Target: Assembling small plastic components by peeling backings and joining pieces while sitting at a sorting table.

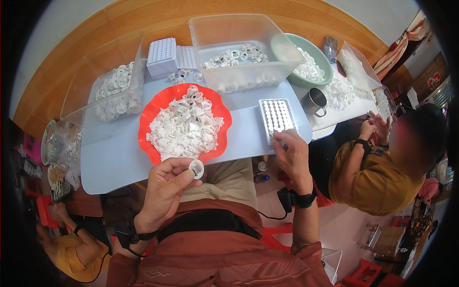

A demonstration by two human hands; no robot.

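Note:
Between the thumb and fingers of my left hand [166,187] is a round white plastic part [197,167], held just in front of the table's near edge. Behind it, a red scalloped bowl [145,139] carries a heap of small white plastic pieces [184,129]. My right hand [293,155] reaches to the near end of a white tray [262,111] with rows of small round white pieces. Its thumb and index finger are pinched together there; whatever they grip is hidden by the fingertips.
Two clear bins, left [81,115] and back [229,28], hold white parts. White blocks with holes [161,55] stand between them. To the right are a green basin [326,79] and a metal mug [313,100]. One co-worker [377,177] sits right, another [79,248] lower left.

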